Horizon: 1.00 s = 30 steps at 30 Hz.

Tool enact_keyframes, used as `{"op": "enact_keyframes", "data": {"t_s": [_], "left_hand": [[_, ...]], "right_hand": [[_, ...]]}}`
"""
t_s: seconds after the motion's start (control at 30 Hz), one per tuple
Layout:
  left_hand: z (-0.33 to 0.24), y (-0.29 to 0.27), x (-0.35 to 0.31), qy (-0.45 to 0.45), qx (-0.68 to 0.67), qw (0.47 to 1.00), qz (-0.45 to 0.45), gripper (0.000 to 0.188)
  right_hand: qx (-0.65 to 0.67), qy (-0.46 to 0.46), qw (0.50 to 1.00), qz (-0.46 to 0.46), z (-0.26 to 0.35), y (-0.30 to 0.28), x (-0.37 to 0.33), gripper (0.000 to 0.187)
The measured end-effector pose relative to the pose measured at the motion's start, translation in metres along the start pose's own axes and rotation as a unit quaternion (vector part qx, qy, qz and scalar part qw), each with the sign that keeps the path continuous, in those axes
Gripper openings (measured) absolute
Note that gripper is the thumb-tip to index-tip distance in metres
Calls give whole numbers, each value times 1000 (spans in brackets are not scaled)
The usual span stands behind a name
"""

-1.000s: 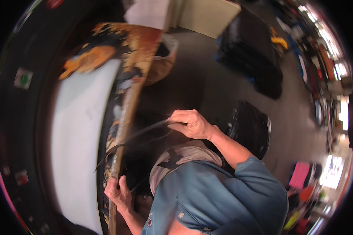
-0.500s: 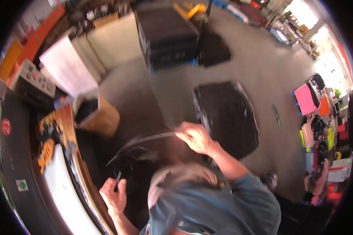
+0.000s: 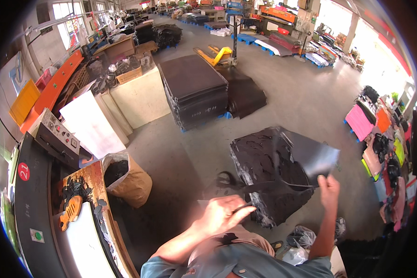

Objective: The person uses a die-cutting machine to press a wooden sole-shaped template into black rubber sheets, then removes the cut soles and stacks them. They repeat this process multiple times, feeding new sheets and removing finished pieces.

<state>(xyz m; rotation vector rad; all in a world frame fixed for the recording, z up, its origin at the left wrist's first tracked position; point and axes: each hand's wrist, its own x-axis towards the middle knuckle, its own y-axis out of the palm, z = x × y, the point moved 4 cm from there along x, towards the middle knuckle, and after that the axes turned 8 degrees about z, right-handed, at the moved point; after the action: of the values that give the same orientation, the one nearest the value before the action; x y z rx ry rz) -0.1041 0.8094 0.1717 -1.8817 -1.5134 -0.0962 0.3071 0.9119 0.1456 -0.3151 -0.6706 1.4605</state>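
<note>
Work has apparently shifted from counter [image 3: 95,170] to stack [image 3: 262,155]; left hand [image 3: 223,214] grips strip [image 3: 249,204] at stack's near side; right hand [image 3: 328,186] pinches sheet [image 3: 314,150] at stack's right.

1 yellow pallet jack [image 3: 223,56] stands on the grey floor [image 3: 294,104], with blue pallets [image 3: 247,39] beyond it, a pink stack [image 3: 358,120] near an orange bundle [image 3: 382,120] at right, and a white panel [image 3: 90,124] at left.

Glaring windows [image 3: 379,52] upper right, dark fisheye rim
</note>
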Motion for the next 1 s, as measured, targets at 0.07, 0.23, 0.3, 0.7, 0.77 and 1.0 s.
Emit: {"op": "enact_keyframes", "data": {"t_s": [0.07, 0.23, 0.3, 0.7, 0.77, 1.0], "left_hand": [[-6, 17, 24, 5, -30, 999, 25, 30], [-8, 55, 107, 28, -137, 989, 39, 37], [0, 71, 149, 20, -130, 990, 41, 40], [243, 222, 417, -193, -177, 965, -5, 37], [289, 237, 450, -121, 146, 982, 12, 48], [378, 266, 240, -234, -3, 972, 10, 31]], "right_hand": [[51, -17, 998, -38, -12, -43, 6, 25], [86, -38, 996, -11, -35, -133, 53, 16], [39, -28, 999, 12, -45, -159, 84, 16], [22, 16, 984, 173, -192, -142, 358, 19], [-22, -27, 994, 106, -232, -95, 417, 24], [-3, 49, 993, 109, -417, 48, 343, 27]]}}
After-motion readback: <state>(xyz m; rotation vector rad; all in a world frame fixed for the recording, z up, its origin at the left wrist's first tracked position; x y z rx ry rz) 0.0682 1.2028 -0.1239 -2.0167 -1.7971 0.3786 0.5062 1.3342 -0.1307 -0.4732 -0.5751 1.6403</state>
